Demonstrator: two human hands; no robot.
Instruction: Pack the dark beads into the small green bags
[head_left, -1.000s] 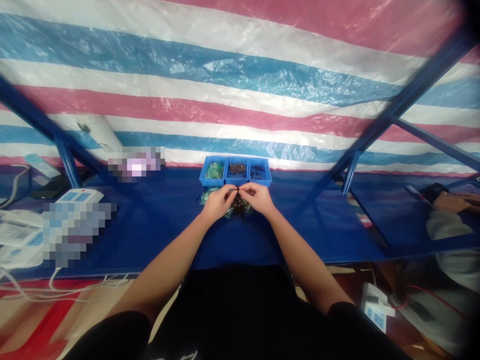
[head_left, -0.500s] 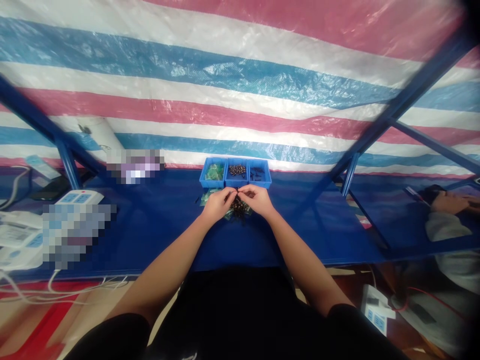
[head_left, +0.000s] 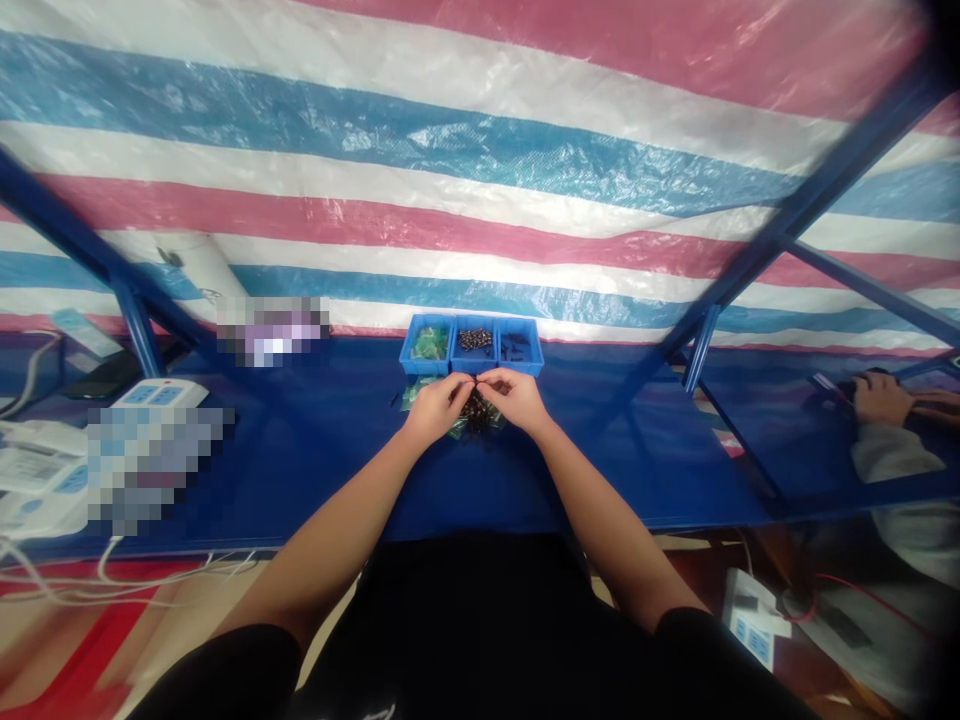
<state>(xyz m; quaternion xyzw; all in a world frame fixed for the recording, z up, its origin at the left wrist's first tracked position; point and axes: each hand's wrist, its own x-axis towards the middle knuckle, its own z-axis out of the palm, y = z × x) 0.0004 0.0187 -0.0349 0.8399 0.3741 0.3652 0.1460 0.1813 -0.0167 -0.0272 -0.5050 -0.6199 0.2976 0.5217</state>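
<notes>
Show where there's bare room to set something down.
The table is bare between the right hand and the blue post; between the forearms, nearer the wearer than the dark pile; and between the left forearm and the blurred area by the white power strip. Crowded: around both hands, with green packets and three blue bins.

- A striped sheet [head_left: 480,140] in red, white and blue is hung at the back.
- Blue bars [head_left: 825,185] are slanted in front of it, left and right.
- A white tube [head_left: 201,265] is leaned at the back left.
- A white power strip [head_left: 161,394] is laid on the left of the blue table [head_left: 630,470].
- White cords [head_left: 109,572] are strung below, near something red [head_left: 97,640].
- Another power strip [head_left: 752,622] is seen low on the right.
- A grey sleeve [head_left: 892,452] is worn by someone at the far right.
</notes>
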